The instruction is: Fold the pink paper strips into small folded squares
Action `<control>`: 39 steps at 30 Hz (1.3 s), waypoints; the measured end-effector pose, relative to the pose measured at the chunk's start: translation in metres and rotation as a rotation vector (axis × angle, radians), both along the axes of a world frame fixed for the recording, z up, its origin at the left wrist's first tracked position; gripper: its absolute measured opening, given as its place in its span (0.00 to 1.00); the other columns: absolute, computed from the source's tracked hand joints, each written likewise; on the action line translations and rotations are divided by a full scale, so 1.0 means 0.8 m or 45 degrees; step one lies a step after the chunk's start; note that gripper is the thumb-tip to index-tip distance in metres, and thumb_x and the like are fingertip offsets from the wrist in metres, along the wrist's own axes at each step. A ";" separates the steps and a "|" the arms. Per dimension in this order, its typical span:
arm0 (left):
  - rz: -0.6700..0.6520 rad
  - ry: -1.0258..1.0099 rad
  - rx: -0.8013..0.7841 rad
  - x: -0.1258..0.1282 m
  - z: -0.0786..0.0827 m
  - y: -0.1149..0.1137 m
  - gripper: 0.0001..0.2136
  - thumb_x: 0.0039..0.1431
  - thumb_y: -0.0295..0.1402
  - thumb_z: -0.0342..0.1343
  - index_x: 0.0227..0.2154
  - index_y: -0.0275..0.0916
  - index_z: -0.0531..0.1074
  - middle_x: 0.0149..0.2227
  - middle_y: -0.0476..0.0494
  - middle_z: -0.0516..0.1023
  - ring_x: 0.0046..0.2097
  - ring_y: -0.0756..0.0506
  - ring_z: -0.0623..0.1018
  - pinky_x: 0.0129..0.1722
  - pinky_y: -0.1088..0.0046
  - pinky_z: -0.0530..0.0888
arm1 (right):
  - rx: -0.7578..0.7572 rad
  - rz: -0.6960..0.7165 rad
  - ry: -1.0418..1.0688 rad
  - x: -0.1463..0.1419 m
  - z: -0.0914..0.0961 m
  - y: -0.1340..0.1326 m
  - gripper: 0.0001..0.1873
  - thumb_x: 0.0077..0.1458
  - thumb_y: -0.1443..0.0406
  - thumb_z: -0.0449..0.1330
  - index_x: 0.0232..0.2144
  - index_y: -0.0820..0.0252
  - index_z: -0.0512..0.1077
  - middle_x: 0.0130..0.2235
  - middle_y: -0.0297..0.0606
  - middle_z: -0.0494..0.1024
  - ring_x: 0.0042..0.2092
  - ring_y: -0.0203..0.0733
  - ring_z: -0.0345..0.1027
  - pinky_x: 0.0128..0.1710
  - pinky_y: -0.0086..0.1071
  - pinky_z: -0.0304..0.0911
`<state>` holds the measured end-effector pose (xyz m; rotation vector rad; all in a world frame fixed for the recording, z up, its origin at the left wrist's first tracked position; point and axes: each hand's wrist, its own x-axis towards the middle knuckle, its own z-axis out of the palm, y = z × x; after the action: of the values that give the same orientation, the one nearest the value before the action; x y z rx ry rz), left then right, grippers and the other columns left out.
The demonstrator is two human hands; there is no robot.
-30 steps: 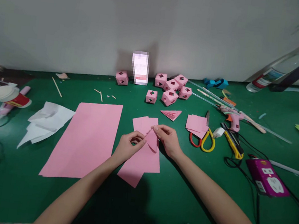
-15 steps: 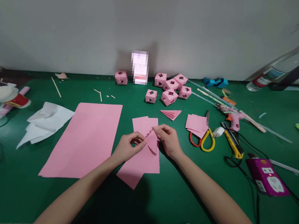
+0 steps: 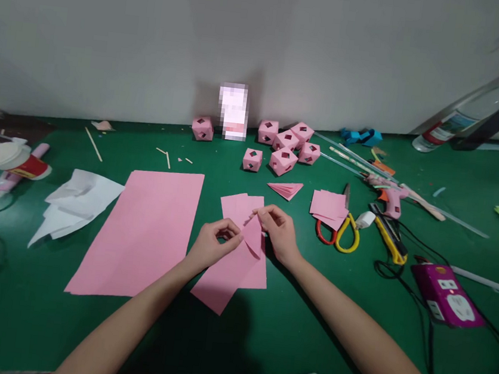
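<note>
A folded piece of pink paper [image 3: 253,236] is pinched between my two hands, roughly triangular in outline. My left hand [image 3: 215,243] grips its left corner with thumb and forefinger. At its upper tip, my right hand [image 3: 280,231] closes thumb and fingers on the paper. Beneath lie overlapping pink paper strips [image 3: 214,296] on the green table. Just beyond is a small stack of folded pink triangles [image 3: 286,190]. To the right, pink paper squares [image 3: 327,207] partly cover a pair of scissors [image 3: 348,237] with red and yellow handles.
Several pink paper cubes [image 3: 283,161] with cut-out holes stand near the wall. Large pink sheets [image 3: 149,230] and crumpled white paper [image 3: 78,206] lie left. On the right are a pink glue gun [image 3: 392,201], a yellow utility knife [image 3: 390,239], a purple power box [image 3: 447,295] and a bottle [image 3: 465,112].
The lowest pink strip has shifted slightly left. Both hands keep their pinch on the folded paper, which has barely moved.
</note>
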<state>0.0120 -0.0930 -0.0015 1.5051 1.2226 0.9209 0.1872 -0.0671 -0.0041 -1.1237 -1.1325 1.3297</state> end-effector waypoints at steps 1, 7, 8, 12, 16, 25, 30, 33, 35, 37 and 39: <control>0.025 -0.014 -0.009 0.000 0.000 0.000 0.07 0.53 0.35 0.59 0.26 0.36 0.71 0.25 0.49 0.73 0.27 0.51 0.73 0.28 0.78 0.69 | -0.005 0.042 -0.032 0.000 0.002 0.000 0.15 0.51 0.53 0.62 0.27 0.59 0.73 0.27 0.34 0.72 0.28 0.35 0.60 0.27 0.29 0.58; 0.142 -0.071 -0.026 -0.001 0.003 0.000 0.08 0.52 0.35 0.60 0.26 0.37 0.70 0.25 0.50 0.73 0.27 0.52 0.73 0.27 0.79 0.69 | -0.081 0.217 -0.067 0.003 0.005 0.001 0.19 0.46 0.50 0.65 0.24 0.60 0.73 0.23 0.31 0.68 0.25 0.33 0.57 0.24 0.28 0.53; 0.141 -0.075 -0.027 0.000 0.004 0.000 0.08 0.52 0.35 0.60 0.26 0.37 0.71 0.25 0.50 0.73 0.27 0.52 0.73 0.27 0.79 0.69 | -0.083 0.220 -0.064 0.003 0.005 0.001 0.19 0.46 0.50 0.65 0.24 0.60 0.72 0.23 0.31 0.68 0.25 0.33 0.56 0.24 0.28 0.53; 0.131 -0.074 -0.026 0.000 0.004 0.000 0.07 0.52 0.34 0.60 0.26 0.36 0.71 0.25 0.50 0.73 0.27 0.52 0.73 0.28 0.79 0.69 | -0.077 0.206 -0.033 0.004 0.005 0.002 0.19 0.46 0.50 0.65 0.23 0.61 0.72 0.23 0.31 0.68 0.25 0.32 0.56 0.25 0.29 0.53; 0.128 -0.071 -0.020 0.000 0.002 -0.001 0.07 0.52 0.34 0.60 0.26 0.36 0.71 0.26 0.50 0.73 0.27 0.52 0.73 0.28 0.79 0.70 | -0.065 0.198 -0.030 0.004 0.004 0.001 0.18 0.46 0.51 0.65 0.23 0.61 0.73 0.23 0.31 0.68 0.25 0.32 0.56 0.26 0.29 0.53; 0.119 -0.069 -0.032 -0.001 0.001 0.000 0.07 0.52 0.34 0.60 0.26 0.36 0.71 0.26 0.49 0.73 0.28 0.52 0.73 0.28 0.79 0.69 | -0.086 0.178 -0.037 0.003 0.001 0.001 0.18 0.46 0.52 0.66 0.24 0.62 0.74 0.24 0.32 0.70 0.26 0.33 0.58 0.26 0.28 0.54; 0.113 -0.067 -0.042 -0.001 0.004 0.000 0.07 0.53 0.34 0.60 0.27 0.36 0.71 0.26 0.50 0.73 0.28 0.52 0.73 0.28 0.79 0.69 | -0.097 0.164 -0.023 0.003 0.003 0.001 0.18 0.45 0.52 0.66 0.24 0.63 0.74 0.23 0.32 0.70 0.25 0.32 0.57 0.25 0.28 0.53; 0.104 -0.075 -0.041 -0.001 0.005 0.000 0.07 0.53 0.34 0.60 0.27 0.36 0.71 0.26 0.50 0.73 0.28 0.52 0.73 0.28 0.79 0.69 | -0.098 0.161 -0.027 0.002 0.004 0.001 0.19 0.44 0.51 0.66 0.24 0.63 0.74 0.23 0.32 0.69 0.25 0.32 0.57 0.25 0.28 0.52; 0.094 -0.076 -0.039 -0.001 0.005 0.000 0.06 0.54 0.34 0.59 0.27 0.36 0.71 0.27 0.50 0.73 0.28 0.52 0.72 0.29 0.79 0.69 | -0.107 0.157 -0.028 0.002 0.004 0.001 0.19 0.44 0.51 0.66 0.24 0.63 0.74 0.23 0.31 0.69 0.25 0.32 0.56 0.25 0.28 0.52; 0.087 -0.074 -0.038 -0.001 0.005 0.000 0.06 0.54 0.34 0.59 0.27 0.36 0.71 0.27 0.50 0.73 0.29 0.52 0.72 0.29 0.79 0.68 | -0.111 0.156 -0.020 0.002 0.004 0.001 0.19 0.44 0.52 0.67 0.24 0.63 0.74 0.22 0.31 0.69 0.24 0.32 0.56 0.24 0.28 0.52; 0.083 -0.074 -0.039 -0.001 0.005 0.000 0.07 0.55 0.34 0.58 0.27 0.36 0.71 0.27 0.50 0.72 0.29 0.52 0.72 0.29 0.79 0.68 | -0.111 0.154 -0.010 0.001 0.004 0.001 0.18 0.44 0.52 0.67 0.24 0.63 0.74 0.22 0.31 0.69 0.24 0.31 0.56 0.24 0.28 0.51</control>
<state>0.0110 -0.0930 0.0025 1.4120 1.2443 0.9785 0.1882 -0.0663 -0.0008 -1.1390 -1.1731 1.4820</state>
